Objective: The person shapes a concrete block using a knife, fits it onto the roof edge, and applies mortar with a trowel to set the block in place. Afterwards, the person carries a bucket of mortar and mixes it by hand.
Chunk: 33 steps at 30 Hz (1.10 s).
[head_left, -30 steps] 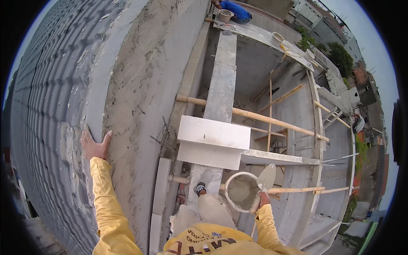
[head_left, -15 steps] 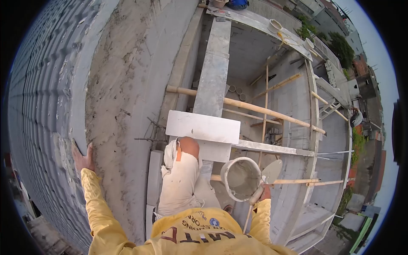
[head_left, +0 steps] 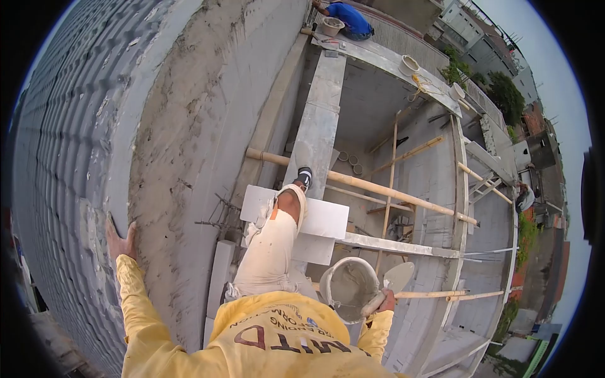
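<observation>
My left hand [head_left: 120,242] lies with thumb and fingers spread on the ledge beside the grey roof tiles [head_left: 69,164]. My right hand [head_left: 383,301] is closed around a trowel [head_left: 399,278], whose blade points away from me. Against that hand is a bucket [head_left: 323,277] with grey mortar inside; whether the fingers also grip its rim or handle is hidden. Ahead of my body, white blocks [head_left: 328,218] lie across a walkway plank [head_left: 318,123]. One leg extends over them, its sandalled foot [head_left: 305,176] on the plank.
A bamboo pole [head_left: 378,184] crosses the plank, with a deep room below on the right. Bent rebar [head_left: 220,211] sticks out at the left wall. At the far end, a person in blue [head_left: 348,19] crouches near another bucket [head_left: 332,25]. Farther right stands a ladder [head_left: 484,189].
My leg has stepped forward over the blocks, and its foot now shows on the plank. The bucket and trowel sit lower in view. More of the person in blue is visible.
</observation>
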{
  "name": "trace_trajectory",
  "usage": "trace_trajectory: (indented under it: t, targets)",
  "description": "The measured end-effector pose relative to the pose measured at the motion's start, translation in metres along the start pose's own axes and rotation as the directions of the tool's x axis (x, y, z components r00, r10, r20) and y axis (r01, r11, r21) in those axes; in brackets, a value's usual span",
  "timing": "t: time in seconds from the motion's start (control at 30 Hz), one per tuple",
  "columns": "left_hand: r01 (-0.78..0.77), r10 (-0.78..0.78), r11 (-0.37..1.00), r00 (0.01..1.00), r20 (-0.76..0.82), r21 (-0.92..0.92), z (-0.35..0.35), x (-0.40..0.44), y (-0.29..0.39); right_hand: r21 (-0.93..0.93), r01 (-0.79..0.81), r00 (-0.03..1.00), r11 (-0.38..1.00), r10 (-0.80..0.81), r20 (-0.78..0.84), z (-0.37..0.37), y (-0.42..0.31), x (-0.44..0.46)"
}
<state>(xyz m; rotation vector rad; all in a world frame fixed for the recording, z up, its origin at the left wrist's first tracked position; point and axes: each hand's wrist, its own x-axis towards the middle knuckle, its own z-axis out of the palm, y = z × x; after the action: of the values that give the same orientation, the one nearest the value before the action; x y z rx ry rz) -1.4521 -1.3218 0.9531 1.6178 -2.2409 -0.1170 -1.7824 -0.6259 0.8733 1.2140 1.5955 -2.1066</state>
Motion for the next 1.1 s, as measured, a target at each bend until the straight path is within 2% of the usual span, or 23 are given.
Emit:
trace_trajectory:
  t: [0.03, 0.07, 0.1, 0.17, 0.23, 0.27, 0.33, 0.37, 0.43, 0.47, 0.53, 0.57, 0.6, 0.63, 0.7, 0.77, 0.8, 0.83, 0.9, 0.93, 0.97, 1.0, 1.1]
  targets:
    - [0.003, -0.003, 1.000, 1.000, 0.004, 0.002, 0.003, 0.000, -0.003, 0.010, 0.023, 1.000, 1.000, -0.023, -0.018, 0.000, -0.005, 0.006]
    - [0.016, -0.016, 1.000, 1.000, -0.005, -0.011, 0.007, 0.000, -0.008, -0.039, -0.018, 0.998, 0.999, 0.020, 0.064, -0.017, -0.005, 0.028]
    - [0.019, -0.019, 1.000, 1.000, -0.009, 0.019, 0.010, 0.001, -0.015, -0.043, -0.006, 0.997, 0.999, 0.009, 0.077, -0.012, -0.012, 0.033]
    - [0.030, -0.029, 0.999, 0.999, -0.021, 0.041, 0.012, 0.004, -0.014, -0.043, 0.082, 0.996, 0.996, -0.083, -0.012, 0.013, -0.028, 0.029]
    - [0.062, -0.077, 0.976, 0.995, 0.069, 0.207, 0.007, 0.024, -0.002, -0.035, 0.119, 0.993, 0.992, -0.118, 0.022, 0.046, -0.044, 0.044]
    - [-0.093, 0.104, 0.977, 0.993, -0.049, 0.192, 0.015, 0.047, 0.000, -0.041, 0.110, 0.993, 0.993, -0.108, 0.058, 0.072, -0.058, 0.040]
    - [-0.034, 0.033, 0.999, 0.971, -0.238, 0.003, -0.001, 0.098, 0.095, -0.061, 0.137, 0.989, 0.989, -0.133, 0.061, 0.120, -0.079, 0.054]
    - [0.070, -0.095, 0.992, 0.964, -0.249, -0.107, 0.008, 0.130, 0.120, -0.095, 0.142, 0.988, 0.985, -0.136, 0.073, 0.144, -0.091, 0.057]
    - [0.209, -0.263, 0.954, 0.929, -0.262, -0.216, 0.018, 0.172, 0.166, -0.159, 0.124, 0.985, 0.979, -0.102, 0.139, 0.211, -0.119, 0.070]
    - [0.283, -0.327, 0.915, 0.938, -0.118, -0.287, 0.015, 0.189, 0.200, -0.141, 0.109, 0.978, 0.984, -0.081, 0.193, 0.243, -0.128, 0.082]
    - [0.318, -0.324, 0.944, 0.943, -0.078, -0.085, 0.054, 0.232, 0.192, -0.111, 0.073, 0.954, 0.991, -0.037, 0.299, 0.308, -0.147, 0.106]
    - [0.347, -0.379, 0.903, 0.921, -0.088, -0.253, 0.063, 0.229, 0.177, -0.095, 0.040, 0.929, 0.995, -0.003, 0.370, 0.346, -0.152, 0.119]
    - [0.358, -0.419, 0.847, 0.905, -0.079, -0.393, 0.063, 0.229, 0.171, -0.142, -0.047, 0.924, 0.989, 0.097, 0.370, 0.385, -0.155, 0.124]
    - [0.331, -0.390, 0.864, 0.917, -0.087, -0.381, 0.057, 0.237, 0.178, -0.191, -0.133, 0.910, 0.973, 0.196, 0.366, 0.424, -0.158, 0.129]
    - [0.392, -0.436, 0.857, 0.898, -0.065, -0.335, 0.050, 0.207, 0.167, -0.381, -0.036, 0.965, 0.924, 0.131, 0.225, 0.426, -0.162, 0.225]
    - [0.232, -0.251, 0.961, 0.960, -0.123, -0.149, 0.049, 0.184, 0.102, -0.450, -0.050, 0.956, 0.892, 0.173, 0.237, 0.489, -0.169, 0.252]
    - [-0.189, 0.234, 0.941, 0.963, -0.136, 0.282, 0.046, 0.183, 0.103, -0.469, -0.053, 0.952, 0.882, 0.187, 0.243, 0.520, -0.168, 0.257]
    - [-0.177, 0.222, 0.938, 0.967, -0.124, 0.299, 0.045, 0.179, 0.093, -0.488, -0.066, 0.949, 0.871, 0.205, 0.239, 0.551, -0.172, 0.261]
    - [-0.040, 0.082, 0.940, 0.990, -0.110, 0.339, 0.043, 0.157, 0.072, -0.552, 0.001, 0.925, 0.834, 0.210, 0.318, 0.609, -0.191, 0.272]
    - [0.264, -0.275, 0.960, 0.948, -0.161, -0.090, 0.046, 0.164, 0.099, -0.569, 0.008, 0.921, 0.822, 0.215, 0.324, 0.636, -0.200, 0.275]
    - [0.359, -0.386, 0.917, 0.909, -0.160, -0.174, 0.048, 0.164, 0.116, -0.595, 0.128, 0.896, 0.794, 0.165, 0.413, 0.664, -0.206, 0.278]
    - [0.373, -0.398, 0.913, 0.904, -0.156, -0.167, 0.048, 0.167, 0.129, -0.607, 0.248, 0.854, 0.755, 0.125, 0.505, 0.691, -0.211, 0.278]
    - [0.385, -0.406, 0.910, 0.902, -0.144, -0.153, 0.042, 0.176, 0.165, -0.583, 0.320, 0.780, 0.747, 0.142, 0.609, 0.768, -0.230, 0.261]
